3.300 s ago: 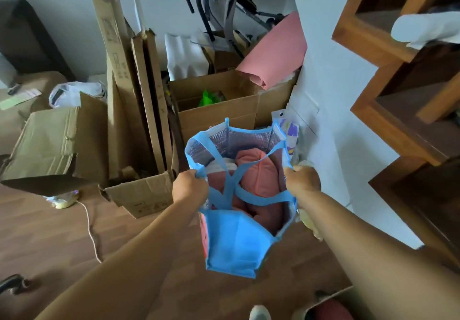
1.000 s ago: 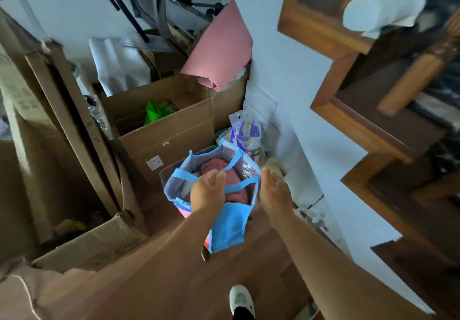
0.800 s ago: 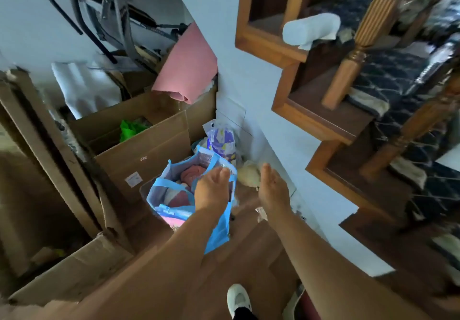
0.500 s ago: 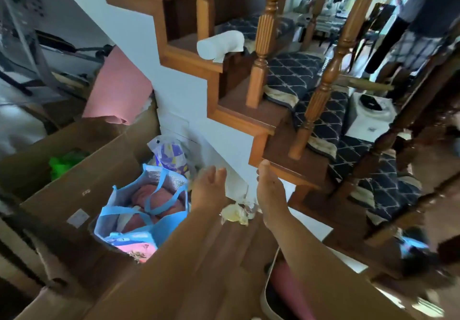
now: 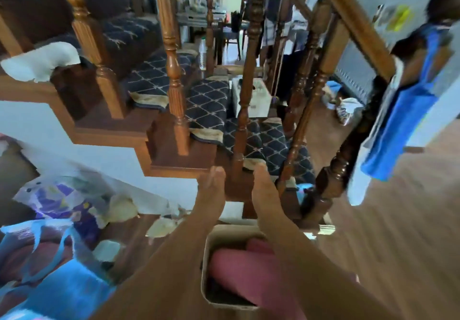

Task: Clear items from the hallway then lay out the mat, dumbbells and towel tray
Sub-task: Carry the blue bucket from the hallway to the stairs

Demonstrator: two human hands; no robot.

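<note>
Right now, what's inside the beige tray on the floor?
Pink rolled cloth, likely towels, over something dark. The right forearm covers the right side of the tray, hiding the rest.

We see two bare forearms [image 5: 159, 257], unsleeved as far as shown, ending in a bare left hand [image 5: 211, 191] and right hand [image 5: 264, 192].

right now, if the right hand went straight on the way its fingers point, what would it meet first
Probably the wooden stair step, at the edge of its patterned mat; the right hand points there with straight, empty fingers. Depth is unclear, so it's a guess.
</note>
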